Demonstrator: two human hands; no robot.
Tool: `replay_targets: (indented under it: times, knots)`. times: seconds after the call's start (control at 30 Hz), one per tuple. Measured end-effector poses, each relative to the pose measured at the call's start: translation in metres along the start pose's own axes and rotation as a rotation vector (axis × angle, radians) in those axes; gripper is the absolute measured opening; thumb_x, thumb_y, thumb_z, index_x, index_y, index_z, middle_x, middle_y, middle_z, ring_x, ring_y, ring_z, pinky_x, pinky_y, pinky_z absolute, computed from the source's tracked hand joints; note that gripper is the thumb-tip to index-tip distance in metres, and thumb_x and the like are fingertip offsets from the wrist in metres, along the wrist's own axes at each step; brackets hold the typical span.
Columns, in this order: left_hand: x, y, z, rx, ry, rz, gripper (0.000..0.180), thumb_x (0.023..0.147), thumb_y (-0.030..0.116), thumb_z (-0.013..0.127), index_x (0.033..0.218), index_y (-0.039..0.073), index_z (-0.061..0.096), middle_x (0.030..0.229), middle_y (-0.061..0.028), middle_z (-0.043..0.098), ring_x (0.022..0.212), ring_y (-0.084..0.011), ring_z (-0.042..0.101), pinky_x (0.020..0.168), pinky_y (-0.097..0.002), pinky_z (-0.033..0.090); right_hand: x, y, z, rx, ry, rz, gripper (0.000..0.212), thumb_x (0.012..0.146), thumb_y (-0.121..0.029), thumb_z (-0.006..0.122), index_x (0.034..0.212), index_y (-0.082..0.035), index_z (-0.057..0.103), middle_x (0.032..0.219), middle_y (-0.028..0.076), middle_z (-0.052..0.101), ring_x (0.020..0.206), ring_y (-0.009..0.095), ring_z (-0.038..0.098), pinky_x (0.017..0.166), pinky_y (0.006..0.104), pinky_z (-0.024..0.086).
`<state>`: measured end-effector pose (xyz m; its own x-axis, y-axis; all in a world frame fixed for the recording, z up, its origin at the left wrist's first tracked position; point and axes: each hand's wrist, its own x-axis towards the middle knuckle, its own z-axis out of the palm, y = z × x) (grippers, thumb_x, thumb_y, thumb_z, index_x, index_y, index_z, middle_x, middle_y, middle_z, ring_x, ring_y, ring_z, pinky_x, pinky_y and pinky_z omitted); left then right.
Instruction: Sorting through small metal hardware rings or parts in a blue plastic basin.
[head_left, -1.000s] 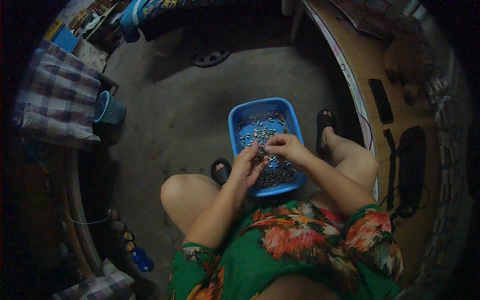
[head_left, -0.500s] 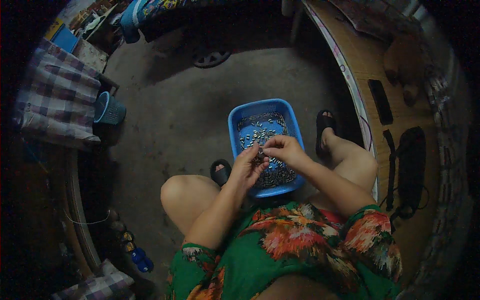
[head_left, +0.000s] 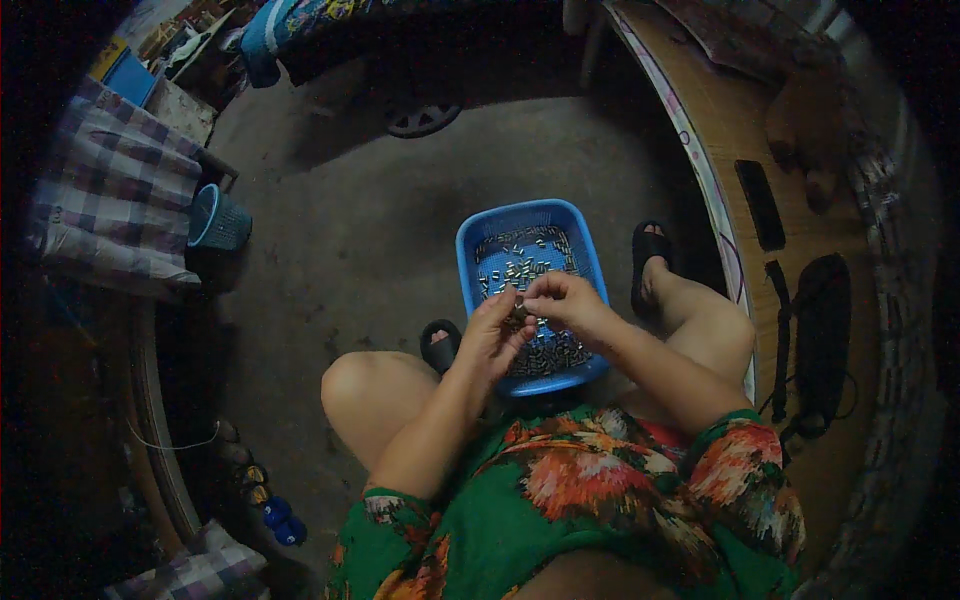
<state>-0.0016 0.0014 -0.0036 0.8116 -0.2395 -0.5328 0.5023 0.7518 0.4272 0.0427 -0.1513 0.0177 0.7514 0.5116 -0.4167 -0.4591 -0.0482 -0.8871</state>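
A blue plastic basket (head_left: 470, 262) stands between my feet, with many small shiny metal cylinders (head_left: 522, 268) scattered and piled inside it. Over its middle, my left hand (head_left: 492, 328) is curled, holding some of the small metal pieces near the fingertips. My right hand (head_left: 568, 303) meets it there, thumb and fingers pinched together at one of these pieces. Both hands nearly touch at the fingertips. The exact shape of what lies between them is too small and dim to make out, and part of the basket's contents is hidden beneath the hands.
At the right runs a wooden bench-like surface (head_left: 735, 215) holding a dark phone-like slab (head_left: 760, 205) and a black bag (head_left: 822, 340). A blue-green wastebasket (head_left: 222, 222) stands by a checked cloth (head_left: 120, 200) at the left. A dark round base (head_left: 424, 120) rests on the floor ahead.
Both hands stay over the basket in nearly the same place. Only the fingers shift slightly around the small metal piece.
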Motion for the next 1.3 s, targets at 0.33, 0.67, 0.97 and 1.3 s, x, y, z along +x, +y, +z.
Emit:
replay_targets:
  times: [0.33, 0.67, 0.97, 1.3]
  knots:
    - [0.004, -0.003, 0.002, 0.075, -0.022, 0.011, 0.028, 0.084, 0.034, 0.050, 0.088, 0.006, 0.051, 0.073, -0.0047, 0.056, 0.060, -0.0119, 0.052, 0.050, -0.0213, 0.042, 0.003, 0.002, -0.014, 0.174, -0.086, 0.169, 0.017, 0.075, -0.008, 0.058, 0.091, -0.005, 0.052, 0.074, 0.001, 0.053, 0.064, 0.008, 0.049, 0.049, 0.0172, 0.036]
    - [0.008, -0.002, -0.009, -0.042, 0.038, 0.015, 0.031, 0.084, 0.035, 0.050, 0.088, 0.004, 0.051, 0.071, -0.0069, 0.055, 0.057, -0.0130, 0.049, 0.047, -0.0228, 0.038, 0.008, 0.005, -0.016, 0.111, -0.025, 0.098, 0.024, 0.081, -0.008, 0.047, 0.102, 0.003, 0.049, 0.079, 0.008, 0.058, 0.061, 0.012, 0.055, 0.044, 0.0214, 0.044]
    - [0.008, -0.004, -0.009, -0.005, 0.037, 0.031, 0.031, 0.084, 0.034, 0.050, 0.087, 0.004, 0.051, 0.071, -0.0067, 0.054, 0.056, -0.0130, 0.048, 0.047, -0.0228, 0.039, 0.002, -0.003, -0.010, 0.194, 0.031, 0.075, 0.017, 0.084, -0.014, 0.047, 0.097, -0.003, 0.046, 0.073, 0.006, 0.055, 0.056, 0.009, 0.051, 0.045, 0.0197, 0.040]
    - [0.006, -0.005, -0.001, 0.071, 0.041, 0.025, 0.030, 0.083, 0.034, 0.051, 0.087, 0.004, 0.051, 0.071, -0.0046, 0.053, 0.056, -0.0102, 0.048, 0.047, -0.0198, 0.041, 0.007, 0.012, -0.017, 0.077, 0.007, 0.065, 0.019, 0.076, -0.014, 0.059, 0.092, -0.003, 0.054, 0.077, 0.003, 0.058, 0.060, 0.008, 0.052, 0.048, 0.0193, 0.040]
